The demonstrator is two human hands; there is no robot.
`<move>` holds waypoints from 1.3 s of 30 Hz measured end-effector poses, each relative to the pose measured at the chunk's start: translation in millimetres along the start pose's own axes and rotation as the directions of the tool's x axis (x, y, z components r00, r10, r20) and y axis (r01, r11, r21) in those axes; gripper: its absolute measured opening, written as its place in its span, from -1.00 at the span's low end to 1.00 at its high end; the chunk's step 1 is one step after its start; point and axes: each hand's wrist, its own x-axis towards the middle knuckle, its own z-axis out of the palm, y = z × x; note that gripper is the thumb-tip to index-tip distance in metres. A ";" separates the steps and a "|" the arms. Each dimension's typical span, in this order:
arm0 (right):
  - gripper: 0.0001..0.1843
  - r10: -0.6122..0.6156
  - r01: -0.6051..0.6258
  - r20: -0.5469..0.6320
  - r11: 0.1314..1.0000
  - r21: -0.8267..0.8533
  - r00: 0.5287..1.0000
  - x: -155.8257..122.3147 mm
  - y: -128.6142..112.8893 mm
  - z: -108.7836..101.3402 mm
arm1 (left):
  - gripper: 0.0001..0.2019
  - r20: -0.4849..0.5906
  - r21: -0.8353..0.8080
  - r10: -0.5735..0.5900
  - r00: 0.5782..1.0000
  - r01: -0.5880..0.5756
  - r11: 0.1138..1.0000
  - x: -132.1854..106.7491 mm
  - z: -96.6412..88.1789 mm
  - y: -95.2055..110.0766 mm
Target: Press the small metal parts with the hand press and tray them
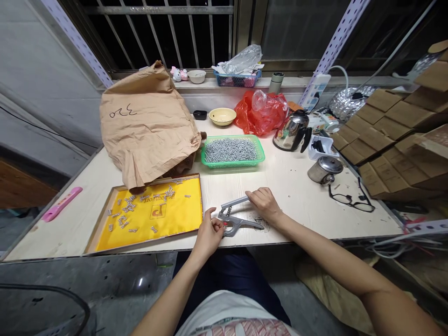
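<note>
A grey plier-like hand tool [241,222] with a coil spring between its two handles lies at the table's front edge, its handles spread apart. My right hand [265,203] is closed on the end of the upper handle. At the tool's head, my left hand [211,229] has its fingers pinched together beside a small red spot; whatever they hold is too small to make out. To the left, a shallow yellow-lined box lid [185,217] holds small silvery metal pieces [128,205]. Behind the tool stands a green basket [233,164] full of similar small metal pieces.
A large brown paper bag [150,126] leans over the lid's back edge. At the right are a kettle [290,133], a metal pot [324,171], eyeglasses [352,203] and stacked cardboard boxes [402,144]. A red plastic bag [257,116] and yellow bowl [222,116] stand behind the basket.
</note>
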 end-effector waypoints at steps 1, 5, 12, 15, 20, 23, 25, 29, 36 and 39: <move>-0.73 0.000 0.000 0.004 1.000 0.006 1.000 -1.0 -1.5 0.0 | -0.45 0.001 -0.006 -0.004 1.000 0.004 1.000 -1.4 -0.4 0.0; -0.59 -0.016 0.014 0.048 0.999 0.050 0.999 -4.8 -9.6 -5.1 | -0.45 0.016 -0.023 -0.045 0.999 0.045 0.999 -8.1 -2.4 3.1; 0.21 -0.044 -0.038 0.305 0.966 0.257 0.951 -8.0 -22.2 -19.8 | -0.45 0.008 -0.024 -0.074 0.997 0.075 0.997 -17.0 -3.1 1.8; 0.23 -0.083 -0.020 0.355 0.961 0.276 0.931 -7.5 -21.4 -23.4 | -0.45 -0.001 -0.028 -0.072 0.997 0.072 0.997 -17.0 -2.4 -2.2; 0.25 -0.109 -0.016 0.404 0.956 0.294 0.908 -5.8 -20.2 -27.2 | -0.40 0.002 -0.079 -0.122 0.992 0.122 0.989 -13.5 -1.3 -8.1; 0.24 -0.111 -0.028 0.422 0.950 0.310 0.900 -3.8 -20.7 -29.0 | -0.37 0.007 -0.106 -0.178 0.984 0.178 0.978 -11.3 -1.5 -6.7; 0.24 -0.121 -0.026 0.430 0.947 0.320 0.895 -2.5 -21.2 -29.6 | -0.37 0.015 -0.102 -0.205 0.979 0.205 0.973 -10.6 -2.4 -4.3; 0.20 -0.111 -0.036 0.442 0.950 0.310 0.890 -1.6 -23.5 -29.0 | -0.36 0.032 -0.088 -0.201 0.979 0.203 0.975 -11.8 -5.1 -1.8; -0.03 -0.108 -0.015 0.513 0.973 0.229 0.852 -0.1 -31.8 -30.0 | -0.38 0.083 -0.120 -0.178 0.981 0.187 0.975 -17.6 -10.8 -4.8; -0.19 -0.113 0.046 0.536 0.990 0.137 0.837 1.8 -39.0 -29.7 | -0.46 0.021 -0.086 -0.155 0.988 0.156 0.984 -23.0 -13.9 -1.1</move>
